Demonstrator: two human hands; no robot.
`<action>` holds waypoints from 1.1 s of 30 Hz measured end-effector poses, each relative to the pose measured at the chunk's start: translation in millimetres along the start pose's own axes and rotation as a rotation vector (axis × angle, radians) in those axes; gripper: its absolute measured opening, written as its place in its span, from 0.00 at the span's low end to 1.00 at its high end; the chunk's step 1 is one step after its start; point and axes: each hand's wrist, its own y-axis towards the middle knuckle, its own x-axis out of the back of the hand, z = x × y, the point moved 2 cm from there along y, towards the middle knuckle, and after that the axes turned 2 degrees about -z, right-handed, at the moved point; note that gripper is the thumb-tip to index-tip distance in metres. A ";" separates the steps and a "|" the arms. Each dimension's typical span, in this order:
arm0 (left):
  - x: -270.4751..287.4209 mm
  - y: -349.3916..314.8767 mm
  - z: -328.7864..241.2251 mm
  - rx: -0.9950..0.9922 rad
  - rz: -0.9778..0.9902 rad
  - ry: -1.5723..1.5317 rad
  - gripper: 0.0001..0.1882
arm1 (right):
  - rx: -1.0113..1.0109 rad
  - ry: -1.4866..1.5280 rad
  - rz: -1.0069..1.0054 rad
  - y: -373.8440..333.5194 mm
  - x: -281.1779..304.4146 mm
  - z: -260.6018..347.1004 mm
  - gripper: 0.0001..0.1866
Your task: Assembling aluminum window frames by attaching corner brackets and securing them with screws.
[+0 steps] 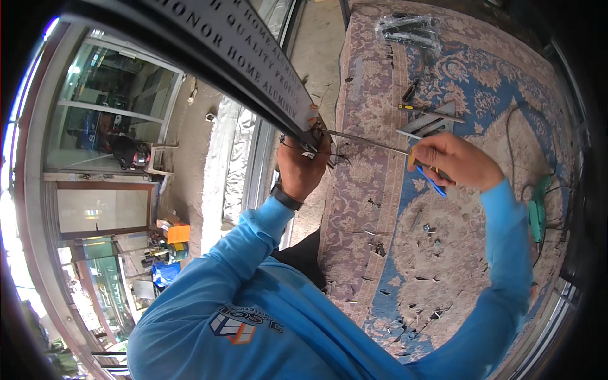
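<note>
My left hand (pixel 299 170), with a dark band at its wrist, is closed around the end of a long aluminium profile (pixel 263 79). The profile runs up and away to the upper left, its pale face printed with lettering. In my right hand (pixel 465 161) is a screwdriver (pixel 373 143), gripped by its yellow-orange handle. Its long metal shaft points left, and the tip reaches the profile's end beside my left fingers. Exactly where the tip sits is hard to make out. A blue piece (pixel 432 182) sticks out below my right fingers; its kind is unclear.
On the carpet-covered table (pixel 361 215) lie a metal triangular square (pixel 437 119), another screwdriver (pixel 408 107), a green corded power tool (pixel 538 209), plastic-wrapped black parts (pixel 410 33) and scattered small scraps. More long profiles (pixel 258 152) stand left of the table.
</note>
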 end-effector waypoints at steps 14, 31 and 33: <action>8.8 8.1 12.2 0.046 0.042 -0.066 0.16 | 0.198 -0.116 0.064 11.0 -11.3 -7.4 0.25; 168.4 127.6 127.2 -0.012 0.109 -0.137 0.24 | 0.646 -0.624 -0.710 124.8 -157.0 131.4 0.13; 189.3 123.4 146.0 0.009 0.067 -0.153 0.24 | 0.640 -0.590 -0.676 138.4 -178.4 146.7 0.13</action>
